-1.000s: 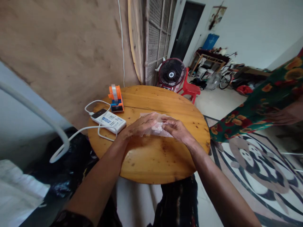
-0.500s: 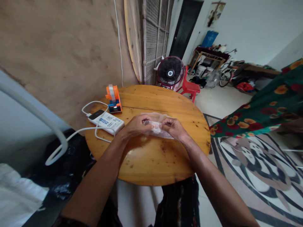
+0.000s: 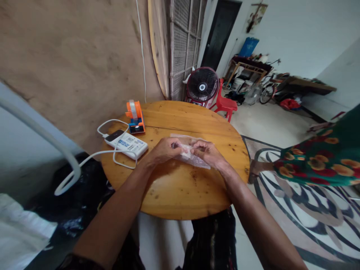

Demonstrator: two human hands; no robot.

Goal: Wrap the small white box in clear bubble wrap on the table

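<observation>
Round wooden table [image 3: 174,195]: your left hand [image 3: 163,150] and right hand [image 3: 206,152] now pinch the clear plastic bag [image 3: 197,160], its 5 o'clock corner lifted; power bank [image 3: 126,143] at 10 o'clock.

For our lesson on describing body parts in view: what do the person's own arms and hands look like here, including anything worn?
Two bare forearms run up from the lower edge of the picture. The left hand and right hand wear no gloves, and no rings, watch or bracelets can be seen. Both arms are uncovered up to a dark patterned sleeve edge at the left arm's bottom end.
</observation>
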